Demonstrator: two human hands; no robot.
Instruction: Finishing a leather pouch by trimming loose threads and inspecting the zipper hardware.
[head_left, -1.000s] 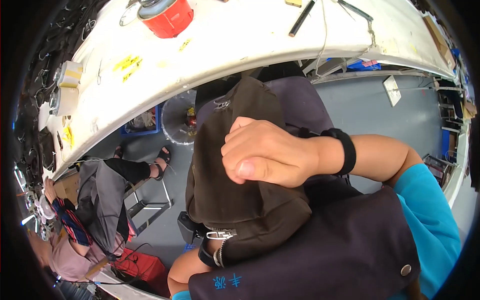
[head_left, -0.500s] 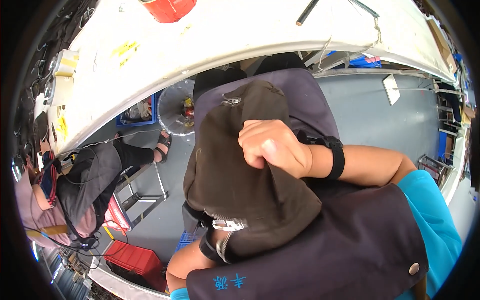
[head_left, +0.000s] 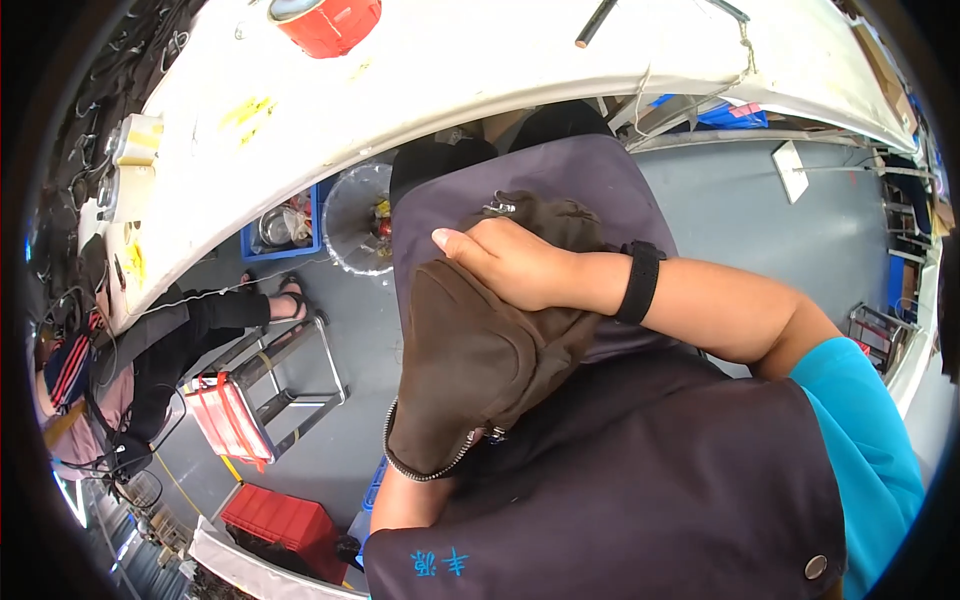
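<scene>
A dark brown fabric bag with metal zippers lies over my lap on the dark apron. My right hand is closed over its upper part, gripping the cloth, with the thumb pointing left. A metal zipper pull shows just beyond the knuckles. The zippered opening of the bag faces me, at its lower left. My left forearm goes into that opening, so the left hand is hidden inside and its fingers do not show.
A white worktable curves ahead, bearing a red tape roll and a dark rod. Below stand a lined bin and a blue crate. A seated person, a stool and a red box are left.
My right hand has moved slightly away from me and turned, thumb now leftward. The bag has swung round, and its zippered opening has shifted left and turned. The person at left has shifted.
</scene>
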